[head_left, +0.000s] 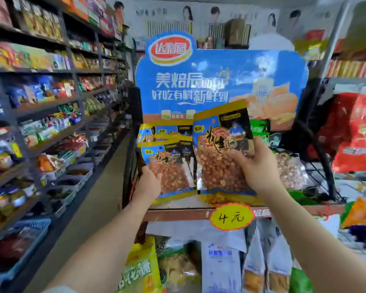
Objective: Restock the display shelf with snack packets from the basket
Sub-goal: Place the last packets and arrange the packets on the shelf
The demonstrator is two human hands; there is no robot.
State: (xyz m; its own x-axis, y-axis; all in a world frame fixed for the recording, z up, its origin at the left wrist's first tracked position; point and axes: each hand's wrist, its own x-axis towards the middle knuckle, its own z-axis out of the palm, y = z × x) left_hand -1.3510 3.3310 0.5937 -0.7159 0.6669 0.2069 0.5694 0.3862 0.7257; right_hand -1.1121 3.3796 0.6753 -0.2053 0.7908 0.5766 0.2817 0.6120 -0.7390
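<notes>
A blue-and-yellow peanut packet [221,157] stands upright on the display shelf [177,213], and my right hand [257,168] grips its right edge. Left of it stands a row of the same peanut packets [169,166]. My left hand [148,182] holds the front packet of that row at its lower left edge. More such packets [156,132] stand behind. The basket is not in view.
A blue cardboard brand header [209,77] rises behind the shelf. A yellow price tag [230,217] hangs on the shelf's front edge, with bagged goods [220,267] below. Long stocked shelves [40,123] line the aisle on the left. Red bags [359,127] hang at right.
</notes>
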